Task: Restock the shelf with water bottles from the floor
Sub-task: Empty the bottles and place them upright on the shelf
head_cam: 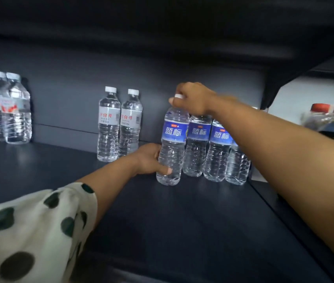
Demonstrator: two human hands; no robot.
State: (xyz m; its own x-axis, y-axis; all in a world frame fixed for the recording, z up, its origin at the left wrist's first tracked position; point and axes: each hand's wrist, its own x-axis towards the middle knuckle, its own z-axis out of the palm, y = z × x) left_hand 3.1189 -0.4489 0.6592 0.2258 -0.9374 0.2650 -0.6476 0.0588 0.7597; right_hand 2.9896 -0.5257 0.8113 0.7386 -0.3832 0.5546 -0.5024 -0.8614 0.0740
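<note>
**Spotter:** Fingers of your left hand (152, 159) are wrapped round the lower body of the bottle (172, 148), thumb across its front. Your right hand (190, 101) pinches its white cap from above. The bottle stands, or very nearly stands, on the shelf (162, 221), at the left end of the blue row (215, 148) and touching its neighbour.

**Operator:** So what can go wrong for me from here?

**Spotter:** I'd say tipping, mostly. You hold it top and bottom, so if you let go of the base first and your cap hand drifts right, you could lean it into the row and knock those bottles over like skittles. They stand tight against each other and close to the right edge.

**Operator:** And the other bottles?

**Spotter:** The white pair (119, 125) is just left of your wrist. Draw your left arm back carelessly and your forearm may clip them. The far-left pair (9, 109) is well apart, no worry.

**Operator:** Is the base flat?

**Spotter:** I cannot tell; check before you release.
</note>
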